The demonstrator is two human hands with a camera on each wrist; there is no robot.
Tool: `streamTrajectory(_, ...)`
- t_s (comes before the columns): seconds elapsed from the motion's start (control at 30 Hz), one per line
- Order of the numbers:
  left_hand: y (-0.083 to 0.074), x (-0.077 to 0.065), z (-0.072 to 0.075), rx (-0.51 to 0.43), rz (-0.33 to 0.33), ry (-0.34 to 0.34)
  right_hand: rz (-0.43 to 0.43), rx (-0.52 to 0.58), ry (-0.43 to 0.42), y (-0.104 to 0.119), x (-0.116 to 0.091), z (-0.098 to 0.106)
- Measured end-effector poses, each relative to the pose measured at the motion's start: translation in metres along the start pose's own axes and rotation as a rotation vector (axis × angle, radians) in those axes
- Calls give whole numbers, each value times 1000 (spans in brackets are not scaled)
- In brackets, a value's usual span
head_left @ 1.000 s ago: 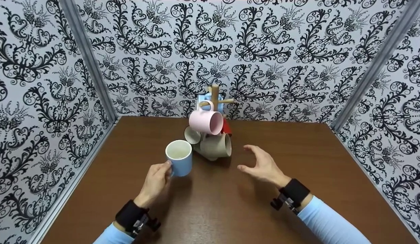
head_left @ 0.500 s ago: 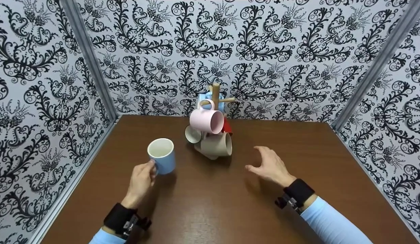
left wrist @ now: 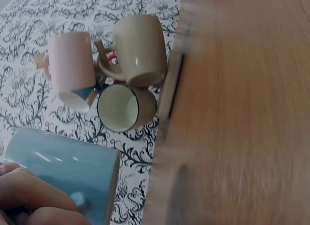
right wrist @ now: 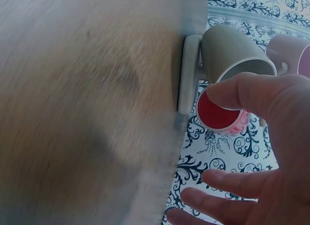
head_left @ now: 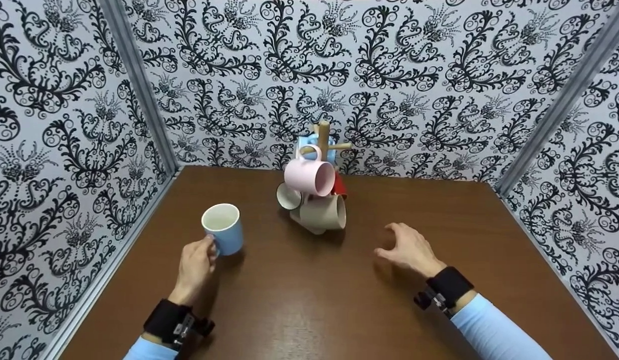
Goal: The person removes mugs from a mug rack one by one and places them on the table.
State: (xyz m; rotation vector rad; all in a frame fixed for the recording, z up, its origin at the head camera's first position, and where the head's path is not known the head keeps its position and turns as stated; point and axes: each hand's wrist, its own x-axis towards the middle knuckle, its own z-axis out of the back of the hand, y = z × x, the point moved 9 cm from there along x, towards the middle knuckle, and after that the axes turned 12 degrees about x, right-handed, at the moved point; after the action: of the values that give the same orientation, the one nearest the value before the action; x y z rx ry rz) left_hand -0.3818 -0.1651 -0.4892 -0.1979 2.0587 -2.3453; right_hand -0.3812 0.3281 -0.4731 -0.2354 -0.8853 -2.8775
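Note:
My left hand (head_left: 195, 265) grips the handle of a light blue mug (head_left: 225, 235) with a cream inside, held upright over the left of the table. In the left wrist view the fingers (left wrist: 38, 193) curl round that mug's handle. My right hand (head_left: 409, 250) hovers over the table's right side, fingers apart and loosely bent, holding nothing. Between the hands, farther back, a wooden mug tree (head_left: 323, 131) carries a pink mug (head_left: 308, 177), a beige mug (head_left: 323, 212), a dark-rimmed mug (head_left: 289, 196), a red mug (right wrist: 218, 111) and a light blue item behind.
The brown wooden table (head_left: 299, 300) is bounded by patterned walls (head_left: 269, 60) at the back and both sides, with grey metal posts (head_left: 139, 95) in the corners. One bare peg (head_left: 340, 146) of the mug tree points right.
My left hand has carried the light blue mug leftward, away from the mug tree. My right hand has drifted to the right and stays unladen. The mugs on the tree hang as before.

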Motion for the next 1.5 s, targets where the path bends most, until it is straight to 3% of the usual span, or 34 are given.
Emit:
streamTrajectory(0.23,5,3,14,-52,47,-27,-55,-12,61,-8,-1,-2)
streamTrajectory(0.5,12,5,31,-21,79,-38,-48,-11,71,-9,-2,-4)
streamTrajectory(0.97,33,12,46,-19,153,-54,-65,-6,69,-9,-5,-3)
streamTrajectory(1.2,41,8,54,71,198,-76,-64,1,76,-9,-4,-6)
streamTrajectory(1.5,54,4,51,176,255,-62,-40,2,75,-4,-3,-7)
